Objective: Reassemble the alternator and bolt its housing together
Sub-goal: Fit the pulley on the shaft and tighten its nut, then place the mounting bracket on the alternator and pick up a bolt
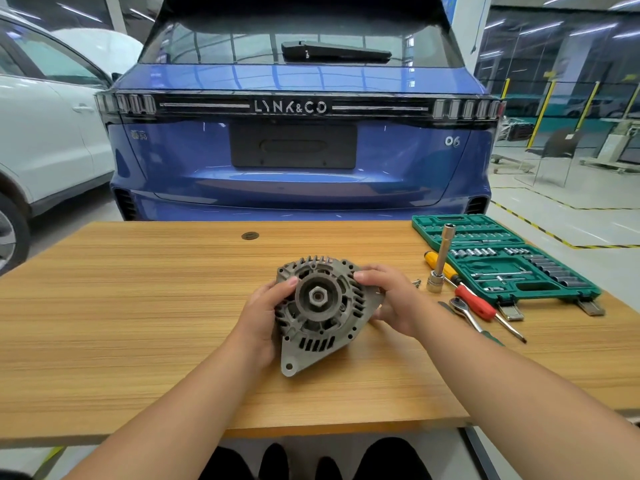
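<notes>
Grey cast alternator [320, 306] is resting mid-tabletop [138, 306]; we are clasping it with left hand [261, 320] and right hand [391, 299], fingers curled around, seemingly steadying its housing for bolting.

Alternator [320, 311]: rear face hidden; both flanks covered by the hands. Small hardware [416, 283] beside it too small to identify. Tabletop [138, 306] cut off left.

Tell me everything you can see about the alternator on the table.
The alternator is a grey, dull cast-metal unit with slotted vents around its rim, a round pulley with a hex nut at its centre, and a mounting ear with a hole pointing toward the person. It sits on the wooden table, gripped by the left hand and right hand.
</notes>
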A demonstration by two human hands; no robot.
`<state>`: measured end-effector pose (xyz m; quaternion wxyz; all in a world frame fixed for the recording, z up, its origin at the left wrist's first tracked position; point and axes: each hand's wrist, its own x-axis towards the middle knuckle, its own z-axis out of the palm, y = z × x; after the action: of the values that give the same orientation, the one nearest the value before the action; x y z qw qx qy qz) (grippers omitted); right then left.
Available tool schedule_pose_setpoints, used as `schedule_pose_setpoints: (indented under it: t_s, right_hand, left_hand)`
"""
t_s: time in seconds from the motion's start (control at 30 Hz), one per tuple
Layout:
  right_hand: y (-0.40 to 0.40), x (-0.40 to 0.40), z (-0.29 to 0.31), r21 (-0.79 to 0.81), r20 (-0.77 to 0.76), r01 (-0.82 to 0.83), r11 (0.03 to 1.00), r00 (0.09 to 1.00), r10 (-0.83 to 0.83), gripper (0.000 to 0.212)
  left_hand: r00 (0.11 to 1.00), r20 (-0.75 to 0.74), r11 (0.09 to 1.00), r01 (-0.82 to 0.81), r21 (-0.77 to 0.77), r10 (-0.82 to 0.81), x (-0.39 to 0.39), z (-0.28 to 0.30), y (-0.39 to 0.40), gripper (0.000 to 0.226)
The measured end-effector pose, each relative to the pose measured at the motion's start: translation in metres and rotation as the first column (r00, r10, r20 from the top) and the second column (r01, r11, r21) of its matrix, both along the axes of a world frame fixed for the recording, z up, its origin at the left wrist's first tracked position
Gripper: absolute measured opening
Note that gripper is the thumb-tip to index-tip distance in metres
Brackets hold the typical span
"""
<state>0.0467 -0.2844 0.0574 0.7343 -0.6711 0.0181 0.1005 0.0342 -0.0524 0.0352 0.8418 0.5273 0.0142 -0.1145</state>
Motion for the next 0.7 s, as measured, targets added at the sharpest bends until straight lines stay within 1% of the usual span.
schedule_pose_setpoints:
  t_s: [0.1,0.2,0.27,0.33,0.43,0.47,0.5,0.57,0.6,0.63,0.7]
  right_hand:
    - [0.001,-0.004,-0.007,0.078,0.046,0.040,0.996,0.998,-0.044,0.056]
    - [-0.001,-0.009,-0.012,0.072,0.091,0.010,0.997,0.996,-0.016,0.067]
    - [-0.002,-0.010,-0.012,0.030,0.121,-0.026,0.999,0.992,0.022,0.079]
    - [-0.002,-0.013,-0.009,-0.040,0.131,-0.053,0.998,0.990,0.058,0.088]
    - [-0.006,-0.017,0.002,-0.172,0.094,-0.132,0.976,0.984,0.149,0.104]
    - [-0.009,-0.018,0.008,-0.252,0.068,-0.184,0.950,0.976,0.208,0.111]
    - [-0.012,-0.020,0.015,-0.363,0.032,-0.253,0.897,0.958,0.284,0.117]
    - [-0.016,-0.023,0.032,-0.583,-0.076,-0.403,0.705,0.891,0.447,0.119]
    - [-0.016,-0.025,0.038,-0.646,-0.119,-0.453,0.614,0.854,0.506,0.117]
    - [-0.015,-0.027,0.043,-0.682,-0.138,-0.473,0.558,0.832,0.537,0.114]
    - [-0.008,-0.034,0.048,-0.734,-0.111,-0.435,0.522,0.835,0.539,0.111]
  left_hand:
    - [0.997,0.073,0.999,0.014,0.051,-0.018,0.004,0.001,0.010,0.084]
    - [0.985,0.163,0.986,0.037,0.160,-0.064,0.007,0.005,0.021,0.094]
    - [0.973,0.204,0.968,0.052,0.244,-0.104,0.009,0.005,0.027,0.096]
    - [0.963,0.229,0.952,0.072,0.297,-0.144,0.010,0.004,0.031,0.096]
    - [0.946,0.259,0.921,0.085,0.380,-0.194,0.009,0.006,0.035,0.093]
    - [0.937,0.271,0.902,0.092,0.421,-0.222,0.008,0.008,0.035,0.097]
    - [0.923,0.284,0.876,0.103,0.471,-0.261,0.006,0.011,0.036,0.102]
    - [0.883,0.296,0.801,0.134,0.584,-0.364,0.003,0.018,0.036,0.109]
    - [0.863,0.294,0.757,0.142,0.638,-0.410,0.002,0.021,0.035,0.112]
    - [0.849,0.290,0.719,0.140,0.681,-0.441,0.001,0.024,0.034,0.114]
    - [0.843,0.289,0.684,0.121,0.719,-0.454,-0.003,0.028,0.032,0.114]
